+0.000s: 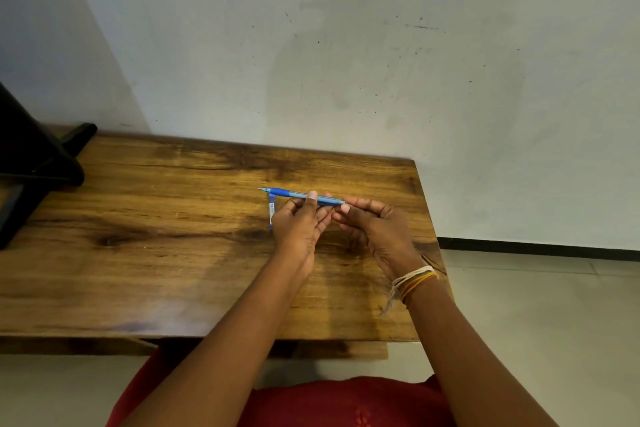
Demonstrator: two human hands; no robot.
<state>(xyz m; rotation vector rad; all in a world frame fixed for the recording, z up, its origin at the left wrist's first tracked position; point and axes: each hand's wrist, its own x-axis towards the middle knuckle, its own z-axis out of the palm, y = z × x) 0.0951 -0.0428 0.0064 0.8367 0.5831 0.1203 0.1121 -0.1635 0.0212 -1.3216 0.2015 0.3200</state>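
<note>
A blue pen (282, 191) is held level above the wooden table (166, 218), its tip pointing left. My left hand (300, 224) pinches the pen's middle between thumb and fingers. My right hand (375, 229) pinches the pen's right end with thumb and forefinger. Just behind my left hand a blue pen cap (271, 211) with a white label lies on the table, partly hidden by the fingers.
A black object (31, 163) stands at the table's left end. The table's right edge (427, 218) is close to my right wrist, which wears thread bands (414, 282). A pale wall rises behind the table, with floor to the right.
</note>
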